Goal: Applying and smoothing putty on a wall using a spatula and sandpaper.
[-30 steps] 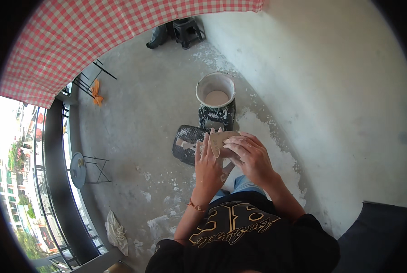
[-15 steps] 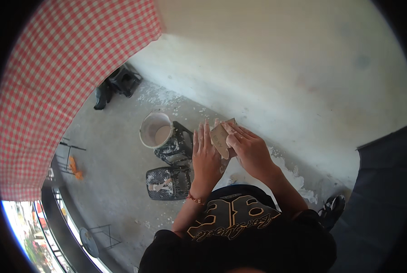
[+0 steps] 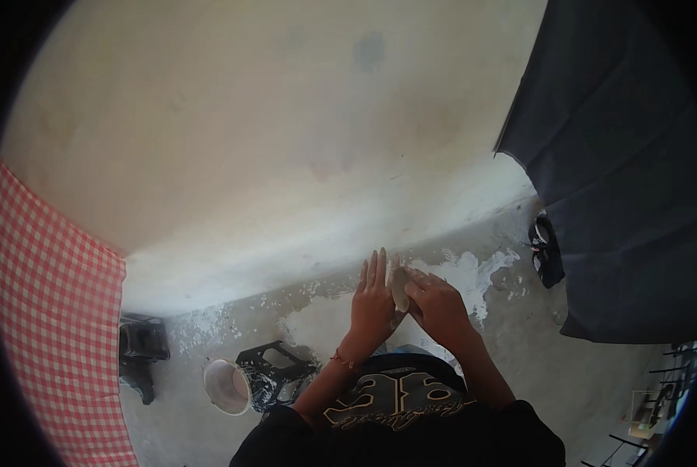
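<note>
My right hand (image 3: 440,310) is closed on a folded piece of sandpaper (image 3: 400,289), seen almost edge-on in front of my chest. Beside it, my left hand (image 3: 373,310) has its fingers stretched out, whitish with dust at the tips. Its thumb side lies close against the sandpaper; whether it touches is hard to make out. Beyond both hands rises a pale wall (image 3: 270,156) with faint bluish and brownish smudges.
A bucket (image 3: 228,387) of pale paste stands by a spattered black stool (image 3: 274,373) at lower left. Another dark stool (image 3: 143,339) is farther left, near a red checked cloth (image 3: 52,327). Dark sheeting (image 3: 636,210) hangs at right. White splashes (image 3: 473,280) mark the floor.
My view has swung to the right, so the bucket and checked cloth sit farther left and lower. The sandpaper has turned from showing its brown backing to nearly edge-on.
</note>
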Motion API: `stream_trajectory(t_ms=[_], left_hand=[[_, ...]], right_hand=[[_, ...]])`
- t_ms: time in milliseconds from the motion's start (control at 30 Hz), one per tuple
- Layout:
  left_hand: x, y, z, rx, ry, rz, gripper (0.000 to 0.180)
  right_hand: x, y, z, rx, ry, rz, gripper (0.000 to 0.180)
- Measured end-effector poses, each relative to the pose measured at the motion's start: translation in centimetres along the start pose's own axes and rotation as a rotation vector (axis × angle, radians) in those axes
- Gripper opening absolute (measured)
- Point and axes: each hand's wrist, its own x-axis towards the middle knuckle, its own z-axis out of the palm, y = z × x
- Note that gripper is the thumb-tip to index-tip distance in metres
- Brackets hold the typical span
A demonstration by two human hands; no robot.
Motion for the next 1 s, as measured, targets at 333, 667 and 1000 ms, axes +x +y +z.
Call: stream_trajectory(t_ms=[333, 667, 1000], left_hand=[[9.9, -3.3, 3.5, -0.024, -0.167, 0.293, 0.092], [20.6, -5.6, -1.3, -0.108, 0.066, 0.239, 0.088], [22.8, -8.8, -2.4, -0.024, 0.073, 0.229, 0.091]], right_hand=[[3.4, 2.4, -2.2, -0.022, 0.070, 0.361, 0.033], [15.1, 6.4, -5.7, 0.026, 0.072, 0.309, 0.056], [18.6, 6.6, -4.0, 0.007, 0.083, 0.202, 0.059]])
